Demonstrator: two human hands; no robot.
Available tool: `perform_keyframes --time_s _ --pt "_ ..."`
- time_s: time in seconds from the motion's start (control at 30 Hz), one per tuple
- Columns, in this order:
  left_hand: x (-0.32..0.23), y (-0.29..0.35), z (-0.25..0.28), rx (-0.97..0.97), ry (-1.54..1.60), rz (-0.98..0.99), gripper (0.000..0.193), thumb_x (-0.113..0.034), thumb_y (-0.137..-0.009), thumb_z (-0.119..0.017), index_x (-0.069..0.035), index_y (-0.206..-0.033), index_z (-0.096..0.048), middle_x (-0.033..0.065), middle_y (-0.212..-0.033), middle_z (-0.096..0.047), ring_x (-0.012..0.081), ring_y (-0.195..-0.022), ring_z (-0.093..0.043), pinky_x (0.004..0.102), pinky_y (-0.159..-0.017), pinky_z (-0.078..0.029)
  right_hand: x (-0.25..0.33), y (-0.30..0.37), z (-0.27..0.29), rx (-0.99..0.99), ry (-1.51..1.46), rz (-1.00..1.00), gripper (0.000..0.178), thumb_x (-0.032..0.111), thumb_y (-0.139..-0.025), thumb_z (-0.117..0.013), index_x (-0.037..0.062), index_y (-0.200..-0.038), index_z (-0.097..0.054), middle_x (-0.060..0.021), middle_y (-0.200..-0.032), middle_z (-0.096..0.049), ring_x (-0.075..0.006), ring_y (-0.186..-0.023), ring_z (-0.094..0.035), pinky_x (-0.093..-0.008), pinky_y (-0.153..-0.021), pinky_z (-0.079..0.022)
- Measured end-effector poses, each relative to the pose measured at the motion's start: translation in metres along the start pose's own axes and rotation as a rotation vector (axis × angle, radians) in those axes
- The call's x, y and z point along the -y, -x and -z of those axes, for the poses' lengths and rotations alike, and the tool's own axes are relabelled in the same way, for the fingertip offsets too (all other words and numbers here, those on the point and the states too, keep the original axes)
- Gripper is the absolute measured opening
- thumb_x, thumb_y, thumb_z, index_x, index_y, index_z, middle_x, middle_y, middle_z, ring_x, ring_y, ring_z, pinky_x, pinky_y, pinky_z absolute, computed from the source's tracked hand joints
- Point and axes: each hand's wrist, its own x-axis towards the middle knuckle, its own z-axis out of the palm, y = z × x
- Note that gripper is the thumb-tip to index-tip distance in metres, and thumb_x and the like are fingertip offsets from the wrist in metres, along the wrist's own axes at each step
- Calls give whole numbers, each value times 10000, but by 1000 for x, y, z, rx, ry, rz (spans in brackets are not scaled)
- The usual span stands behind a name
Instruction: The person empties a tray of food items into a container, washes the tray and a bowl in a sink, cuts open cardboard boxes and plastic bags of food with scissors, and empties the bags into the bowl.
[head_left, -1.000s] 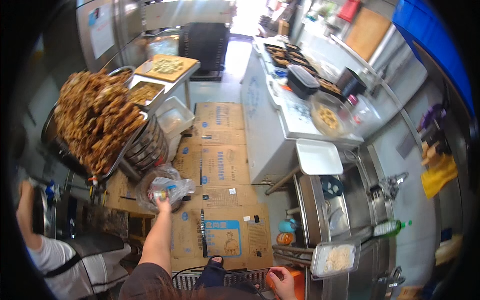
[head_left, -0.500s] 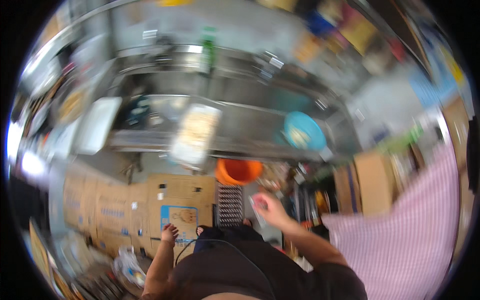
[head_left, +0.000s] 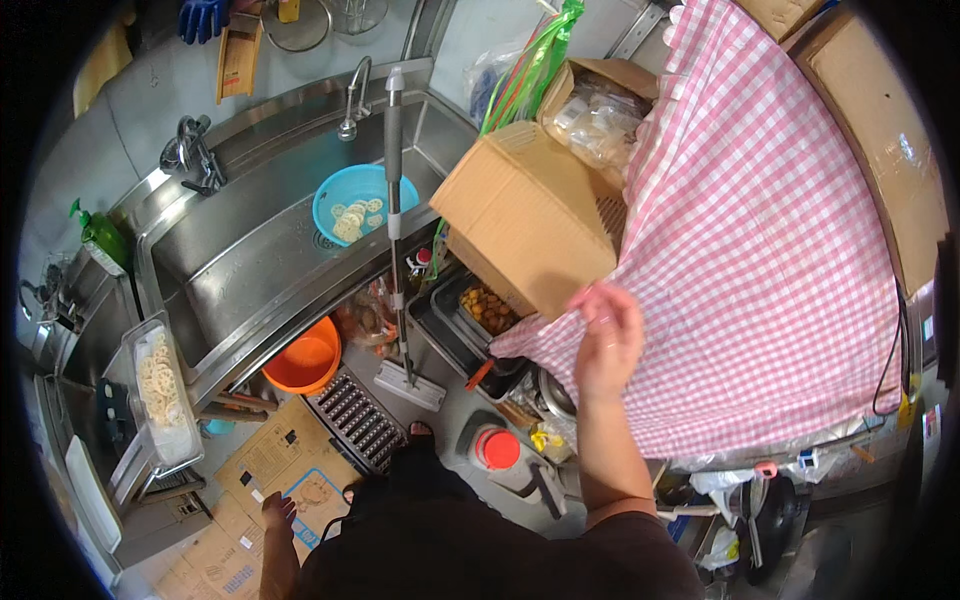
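My right hand [head_left: 607, 345] is raised with its fingertips pinched at the edge of a pink-and-white checked cloth [head_left: 755, 240]. The cloth spreads over whatever lies on the right side, and its corner trails left past my wrist. Just beyond my fingers stands an open cardboard box [head_left: 530, 215], with clear plastic bags in another box behind it. Low on the left, my left hand [head_left: 280, 512] hangs with nothing in it, fingers loosely apart, above flattened cardboard [head_left: 265, 470] on the floor.
A steel sink [head_left: 250, 235] holds a blue basin [head_left: 322, 205] with pale slices. A mop [head_left: 396, 240] leans before it. An orange bucket [head_left: 318, 365], a floor grate [head_left: 362, 420], a red-lidded container [head_left: 497, 449] and black trays [head_left: 440, 325] stand below. A tray of slices [head_left: 180, 445] is left.
My view has swung to the right. My right hand has gone from beside the floor grate up to the checked cloth. The left hand still hangs low.
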Motion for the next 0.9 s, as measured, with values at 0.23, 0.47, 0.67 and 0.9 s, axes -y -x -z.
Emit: perform_keyframes --time_s 0.23,0.47,0.67,0.9 --pt "-22 28 -153 235 -31 -98 241 -278 -900 -577 -135 -1088 -529 83 -901 -639 211 -767 -629 326 -632 -487 -23 -198 1 282 1467 330 579 184 -797 -651 -35 -1289 -437 -268 -1300 -438 -392 -1210 -441 -407 -1017 -377" --pt "-53 102 -214 311 -40 -348 183 -162 -889 -573 -95 -1059 -561 53 -855 -633 151 -752 -604 283 -656 -479 -52 -271 36 246 1471 500 159 69 -804 -488 7 -848 -629 -230 -820 -626 -398 -794 -613 -452 -709 -490" --pt "-106 134 -208 392 -126 -714 109 -17 -857 -558 -42 -963 -564 -5 -821 -569 90 -750 -543 224 -683 -434 38 -253 22 -83 642 457 183 82 -892 -475 -14 -917 -630 -146 -867 -662 -221 -783 -625 -319 -738 -484" --pt "-263 369 -246 354 -287 -1623 442 -98 -778 -704 -23 -1188 -558 162 -1144 -598 241 -1052 -596 331 -891 -461 107 -192 -63 443 180 54 173 123 -935 -500 -1 -893 -612 -54 -784 -639 -119 -733 -580 -272 -663 -445"
